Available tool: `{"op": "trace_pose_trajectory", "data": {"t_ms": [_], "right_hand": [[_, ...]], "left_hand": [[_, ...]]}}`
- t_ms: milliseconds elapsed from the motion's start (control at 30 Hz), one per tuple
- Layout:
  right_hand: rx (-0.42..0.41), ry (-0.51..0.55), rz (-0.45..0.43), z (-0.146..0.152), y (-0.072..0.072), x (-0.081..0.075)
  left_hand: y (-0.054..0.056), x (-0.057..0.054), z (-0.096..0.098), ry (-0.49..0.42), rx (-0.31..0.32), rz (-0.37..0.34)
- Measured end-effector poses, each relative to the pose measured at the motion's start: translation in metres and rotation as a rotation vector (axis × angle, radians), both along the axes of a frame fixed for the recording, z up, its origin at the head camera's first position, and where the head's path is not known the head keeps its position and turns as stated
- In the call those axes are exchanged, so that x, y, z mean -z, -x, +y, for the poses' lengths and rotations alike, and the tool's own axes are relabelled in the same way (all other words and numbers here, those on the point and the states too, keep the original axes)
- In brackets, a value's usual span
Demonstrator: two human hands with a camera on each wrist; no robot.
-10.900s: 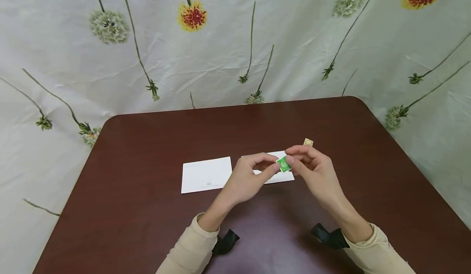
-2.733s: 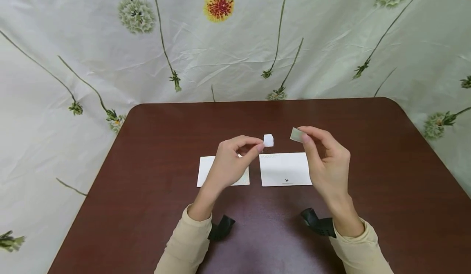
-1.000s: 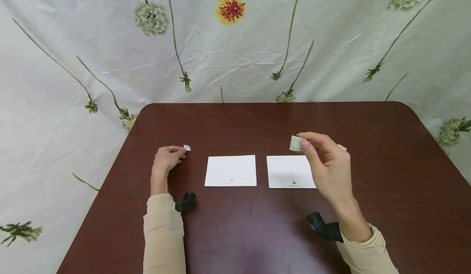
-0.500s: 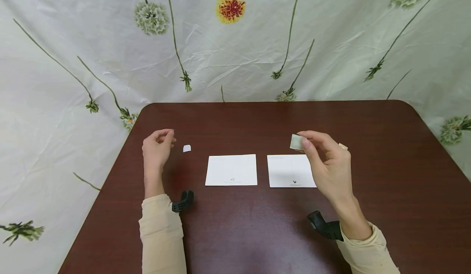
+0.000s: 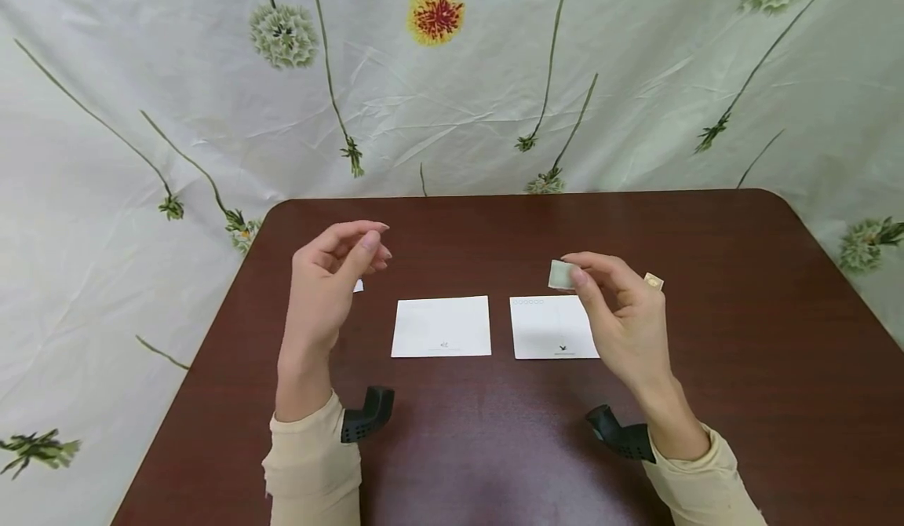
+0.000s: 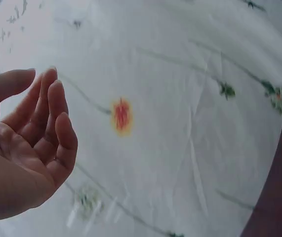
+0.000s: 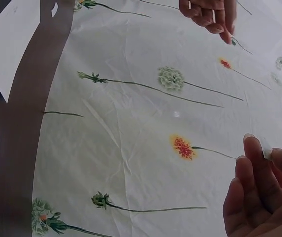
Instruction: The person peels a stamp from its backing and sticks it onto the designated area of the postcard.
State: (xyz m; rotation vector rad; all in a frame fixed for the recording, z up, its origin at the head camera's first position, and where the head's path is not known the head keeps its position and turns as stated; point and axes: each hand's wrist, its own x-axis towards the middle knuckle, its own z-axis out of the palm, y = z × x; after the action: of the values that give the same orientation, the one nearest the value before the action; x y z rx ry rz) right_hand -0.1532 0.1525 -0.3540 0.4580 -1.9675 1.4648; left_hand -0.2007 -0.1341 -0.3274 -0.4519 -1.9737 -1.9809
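Holding, at table [image 5: 706, 400] centre: two cards, left card [image 5: 441, 326] at nine o'clock of right card [image 5: 553, 327], apart. Our left hand [image 5: 332, 283] is raised, fingers loosely curled, empty. Our right hand [image 5: 621, 322] pinches the stamp [image 5: 561, 275] above the right card's twelve o'clock edge. Backing scrap [image 5: 359, 286] lies by the left hand. We judge: lower the stamp flat, square to a corner, then press.

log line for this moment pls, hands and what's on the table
left hand: raised, holds nothing | right hand: pinches small stamp | table: two white cards, white scrap
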Motion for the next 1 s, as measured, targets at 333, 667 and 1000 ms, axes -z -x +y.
{"op": "trace_pose_trajectory", "data": {"t_ms": [333,667,1000], "right_hand": [[-0.076,0.021,-0.023,-0.007,-0.005,-0.002],[-0.083,-0.017,-0.015,-0.009,-0.009,-0.003],[-0.072,-0.110,0.030,-0.009,-0.011,-0.004]], "left_hand": [[-0.033,-0.008,0.053,0.227,0.362,-0.063],[-0.034,0.005,0.081,0.350,0.444,-0.081],[-0.032,0.007,0.086,0.370,0.415,-0.073]]}}
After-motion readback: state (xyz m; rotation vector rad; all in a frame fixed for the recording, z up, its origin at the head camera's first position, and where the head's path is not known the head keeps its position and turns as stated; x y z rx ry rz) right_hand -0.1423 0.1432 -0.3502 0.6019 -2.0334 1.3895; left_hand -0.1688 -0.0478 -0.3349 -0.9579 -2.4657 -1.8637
